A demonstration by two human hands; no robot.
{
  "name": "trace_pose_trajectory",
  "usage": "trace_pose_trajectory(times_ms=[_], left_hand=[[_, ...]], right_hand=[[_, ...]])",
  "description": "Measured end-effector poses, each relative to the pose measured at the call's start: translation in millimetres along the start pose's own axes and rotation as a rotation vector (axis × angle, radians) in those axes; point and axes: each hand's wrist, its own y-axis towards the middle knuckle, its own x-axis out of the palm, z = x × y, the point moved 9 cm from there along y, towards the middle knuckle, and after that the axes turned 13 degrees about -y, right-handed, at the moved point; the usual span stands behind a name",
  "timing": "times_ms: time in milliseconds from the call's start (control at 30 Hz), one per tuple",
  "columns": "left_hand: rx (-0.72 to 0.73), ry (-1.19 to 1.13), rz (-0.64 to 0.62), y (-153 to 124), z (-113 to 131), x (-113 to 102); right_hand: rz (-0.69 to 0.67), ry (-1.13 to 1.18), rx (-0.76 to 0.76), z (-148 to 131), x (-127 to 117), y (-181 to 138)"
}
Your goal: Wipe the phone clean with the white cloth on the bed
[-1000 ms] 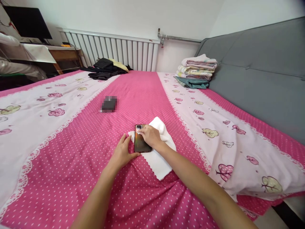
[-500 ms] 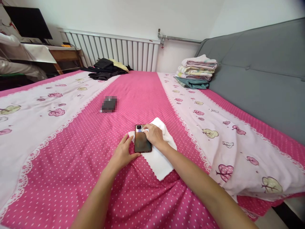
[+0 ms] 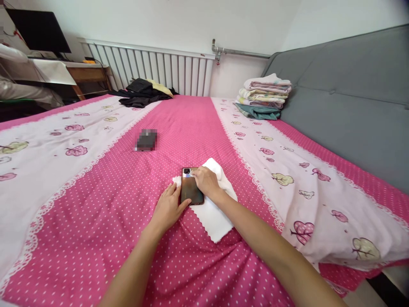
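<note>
A smartphone (image 3: pixel 192 194) with a glossy brownish back lies face down on a white cloth (image 3: pixel 215 219) with a zigzag edge. My left hand (image 3: pixel 168 207) rests at the phone's lower left. Its fingers are stretched out along the left side, and the thumb lies on the bottom edge. My right hand (image 3: pixel 206 181) is closed over the upper right of the phone. A small white bit, seemingly part of the cloth, shows at its fingertips beside the camera block. The palm hides some of the cloth and the phone's right edge.
Pink and white bedding (image 3: pixel 179 115) spreads all around. A blurred dark object (image 3: pixel 146 140) lies beyond the phone. Dark clothes (image 3: pixel 140 91) are at the far edge, folded fabrics (image 3: pixel 265 94) by the grey headboard (image 3: pixel 345 89). A person's sleeve (image 3: pixel 12 53) shows near a monitor (image 3: pixel 36 32).
My left hand has come closer to the phone, its thumb now on the bottom edge. My right fingertips have shifted very slightly near the camera block.
</note>
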Motion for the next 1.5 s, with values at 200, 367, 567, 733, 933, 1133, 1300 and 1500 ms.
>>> trace_pose_trajectory(times_ms=[200, 367, 567, 733, 933, 1133, 1300, 1500], left_hand=[[-0.002, -0.022, 0.028, -0.2, -0.5, -3.0], [-0.024, -0.025, 0.044, -0.3, -5.1, -1.1], [-0.052, -0.041, 0.038, 0.5, -5.6, -1.1], [-0.095, -0.041, -0.013, -0.1, -2.1, -1.8], [-0.069, -0.066, 0.015, -0.5, -0.8, -4.1], [-0.048, -0.071, 0.039, -0.8, -3.8, -3.4], [-0.038, -0.082, 0.037, -0.4, -5.5, -2.4], [-0.026, -0.084, 0.036, 0.7, -7.6, -2.5]], right_hand=[[0.012, 0.012, 0.041, 4.7, 6.8, 12.3], [-0.042, 0.037, 0.111, 8.2, 12.1, 28.5], [-0.082, 0.019, 0.162, 14.6, 16.2, 39.4], [-0.059, -0.027, 0.217, 22.7, 14.3, 35.9], [-0.079, -0.012, 0.319, 28.3, 9.7, 20.5], [-0.113, -0.022, 0.377, 31.6, 5.7, 0.2], [-0.133, 0.028, 0.313, 29.4, -5.9, -14.6], [-0.196, 0.014, 0.324, 30.4, -8.3, -20.2]])
